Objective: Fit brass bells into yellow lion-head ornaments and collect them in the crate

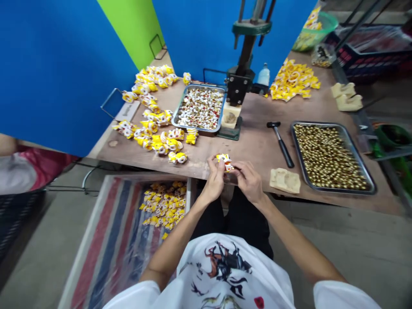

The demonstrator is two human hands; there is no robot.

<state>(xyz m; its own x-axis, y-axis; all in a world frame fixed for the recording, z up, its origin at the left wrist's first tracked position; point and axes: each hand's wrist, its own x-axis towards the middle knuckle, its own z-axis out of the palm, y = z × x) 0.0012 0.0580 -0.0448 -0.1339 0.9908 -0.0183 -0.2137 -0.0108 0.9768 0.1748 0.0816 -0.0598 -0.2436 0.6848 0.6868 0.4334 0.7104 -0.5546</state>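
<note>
Single head-worn view from above, facing forward and down, wearer's shirt (273,274) nearest, hands (215,179) at middle range, counter (254,133) spreading beyond and beside them, blue panel (196,38) farther past the hands

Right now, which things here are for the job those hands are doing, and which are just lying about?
Probably for the job: yellow-and-white figure in the left hand, right hand at its side; similar figures nearby; press; tray of white pieces; tray of gold beads; hammer.

Maybe just lying about: bottle; dark crate.
</note>
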